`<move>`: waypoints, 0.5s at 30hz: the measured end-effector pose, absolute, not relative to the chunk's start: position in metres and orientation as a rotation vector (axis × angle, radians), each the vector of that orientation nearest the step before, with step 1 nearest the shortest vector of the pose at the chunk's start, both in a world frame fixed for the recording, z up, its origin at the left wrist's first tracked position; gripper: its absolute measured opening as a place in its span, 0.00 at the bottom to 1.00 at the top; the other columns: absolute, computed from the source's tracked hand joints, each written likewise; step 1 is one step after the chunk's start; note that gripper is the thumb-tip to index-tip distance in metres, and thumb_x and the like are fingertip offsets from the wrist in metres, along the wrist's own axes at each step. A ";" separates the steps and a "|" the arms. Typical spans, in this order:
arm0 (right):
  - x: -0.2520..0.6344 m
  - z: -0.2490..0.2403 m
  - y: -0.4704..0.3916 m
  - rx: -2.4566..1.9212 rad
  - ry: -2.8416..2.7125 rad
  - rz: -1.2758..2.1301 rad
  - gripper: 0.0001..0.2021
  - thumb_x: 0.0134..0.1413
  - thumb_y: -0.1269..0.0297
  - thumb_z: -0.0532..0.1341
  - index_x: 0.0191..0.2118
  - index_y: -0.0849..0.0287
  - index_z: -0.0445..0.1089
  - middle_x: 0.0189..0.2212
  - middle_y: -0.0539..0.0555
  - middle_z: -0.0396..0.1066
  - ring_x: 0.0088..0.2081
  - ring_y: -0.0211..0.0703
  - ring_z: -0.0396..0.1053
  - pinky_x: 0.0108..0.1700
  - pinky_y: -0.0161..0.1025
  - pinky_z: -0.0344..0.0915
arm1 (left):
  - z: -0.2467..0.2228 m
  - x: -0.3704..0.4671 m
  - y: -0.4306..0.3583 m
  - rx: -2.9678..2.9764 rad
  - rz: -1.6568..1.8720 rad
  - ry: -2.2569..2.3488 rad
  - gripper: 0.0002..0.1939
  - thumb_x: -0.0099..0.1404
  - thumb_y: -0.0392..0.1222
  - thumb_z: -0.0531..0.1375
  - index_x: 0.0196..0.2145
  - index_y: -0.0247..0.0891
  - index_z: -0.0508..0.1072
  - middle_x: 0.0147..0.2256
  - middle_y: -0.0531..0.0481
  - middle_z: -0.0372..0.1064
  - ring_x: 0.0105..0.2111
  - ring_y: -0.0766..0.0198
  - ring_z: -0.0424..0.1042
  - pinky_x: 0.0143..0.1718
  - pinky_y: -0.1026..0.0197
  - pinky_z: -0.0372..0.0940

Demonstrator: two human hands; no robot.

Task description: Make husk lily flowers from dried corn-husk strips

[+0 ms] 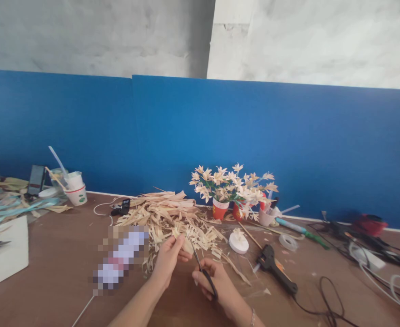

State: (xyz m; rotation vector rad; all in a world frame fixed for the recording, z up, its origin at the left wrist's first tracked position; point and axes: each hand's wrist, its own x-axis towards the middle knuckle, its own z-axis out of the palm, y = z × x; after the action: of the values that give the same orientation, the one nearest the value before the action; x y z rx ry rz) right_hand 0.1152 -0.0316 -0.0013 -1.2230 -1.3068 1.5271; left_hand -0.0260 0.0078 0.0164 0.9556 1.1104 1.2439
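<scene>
At the frame's lower centre, the left hand (168, 260) pinches a pale dry piece (187, 247) between thumb and fingertips; the right hand (220, 280) has its fingers curled round black-handled scissors (207, 277), blades beside the piece. Loose strips (162, 206) lie just above.

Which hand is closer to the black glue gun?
Right. The right hand, holding scissors, is to the left of the black glue gun; the left hand is farther left, by the pale strips.
</scene>
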 end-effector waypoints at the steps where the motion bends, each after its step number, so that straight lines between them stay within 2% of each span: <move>1: 0.116 -0.001 -0.031 -1.224 -1.311 1.525 0.22 0.36 0.46 0.65 0.27 0.59 0.59 0.13 0.39 0.55 0.12 0.26 0.49 0.13 0.27 0.45 | 0.017 -0.026 0.008 0.955 1.239 1.115 0.19 0.53 0.57 0.60 0.22 0.36 0.64 0.16 0.54 0.68 0.19 0.67 0.71 0.19 0.70 0.63; 4: 0.117 -0.001 -0.031 -1.245 -1.330 1.522 0.21 0.36 0.48 0.65 0.27 0.59 0.59 0.11 0.39 0.53 0.11 0.26 0.48 0.13 0.27 0.44 | 0.018 -0.028 0.008 0.958 1.231 1.132 0.19 0.53 0.56 0.59 0.24 0.35 0.67 0.17 0.53 0.69 0.18 0.67 0.71 0.19 0.69 0.63; 7: 0.117 -0.002 -0.030 -1.271 -1.350 1.517 0.20 0.36 0.48 0.65 0.26 0.59 0.59 0.11 0.39 0.54 0.11 0.26 0.48 0.13 0.27 0.44 | 0.021 -0.030 0.009 0.972 1.207 1.142 0.21 0.53 0.56 0.59 0.33 0.33 0.72 0.19 0.52 0.71 0.19 0.66 0.72 0.19 0.69 0.63; 10: 0.119 -0.003 -0.029 -1.279 -1.357 1.514 0.19 0.37 0.50 0.65 0.26 0.59 0.59 0.11 0.39 0.54 0.11 0.26 0.48 0.13 0.27 0.44 | 0.022 -0.032 0.009 0.980 1.184 1.149 0.25 0.54 0.56 0.58 0.39 0.31 0.73 0.18 0.52 0.70 0.18 0.66 0.72 0.19 0.69 0.63; 15: 0.123 -0.003 -0.028 -1.275 -1.382 1.538 0.17 0.38 0.53 0.66 0.25 0.60 0.61 0.11 0.39 0.54 0.11 0.26 0.47 0.13 0.27 0.44 | 0.021 -0.036 0.012 1.014 1.124 1.149 0.27 0.54 0.58 0.58 0.42 0.30 0.73 0.17 0.51 0.71 0.18 0.65 0.73 0.18 0.69 0.63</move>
State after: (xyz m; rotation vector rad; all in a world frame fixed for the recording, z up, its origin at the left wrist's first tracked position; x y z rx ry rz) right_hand 0.1228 -0.0283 -0.0026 -1.2751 -1.3816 1.5384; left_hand -0.0355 0.0121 0.0211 1.0135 1.1492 1.1243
